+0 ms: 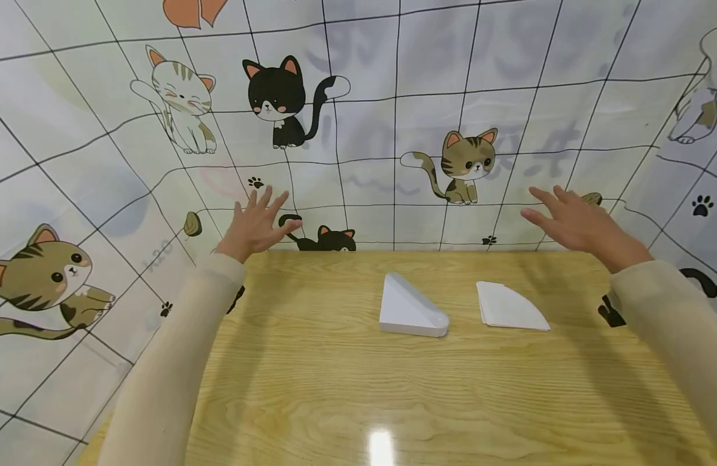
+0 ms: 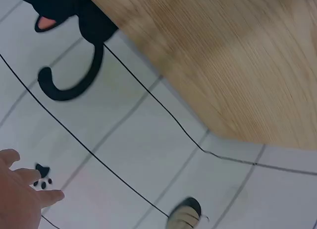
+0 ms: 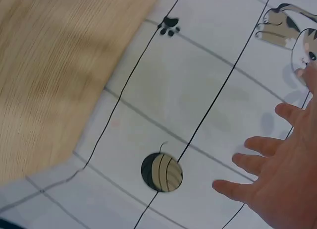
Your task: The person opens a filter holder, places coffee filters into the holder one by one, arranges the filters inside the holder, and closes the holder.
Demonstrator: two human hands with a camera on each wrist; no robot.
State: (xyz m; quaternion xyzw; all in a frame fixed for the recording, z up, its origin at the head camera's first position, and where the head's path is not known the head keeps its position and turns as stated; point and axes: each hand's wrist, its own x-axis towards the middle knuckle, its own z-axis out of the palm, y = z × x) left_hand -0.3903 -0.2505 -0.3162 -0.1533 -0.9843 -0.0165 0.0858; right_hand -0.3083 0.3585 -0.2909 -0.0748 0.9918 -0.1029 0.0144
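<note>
In the head view my left hand (image 1: 255, 223) is held out over the table's far left corner, fingers spread and nothing in it. My right hand (image 1: 576, 220) reaches out the same way at the far right, also without anything in it. Between them on the table lies a white wedge-shaped box (image 1: 409, 309) with a rounded tip. To its right sits a flat stack of white quarter-round paper (image 1: 510, 307), nearer to my right hand. Both wrist views show spread fingers against the printed cloth, away from these things.
The wooden table (image 1: 335, 395) has angled far corners. Behind it and along both sides hangs a white gridded cloth (image 1: 364, 129) printed with cartoon cats. A bright light reflection shows at the table's near middle.
</note>
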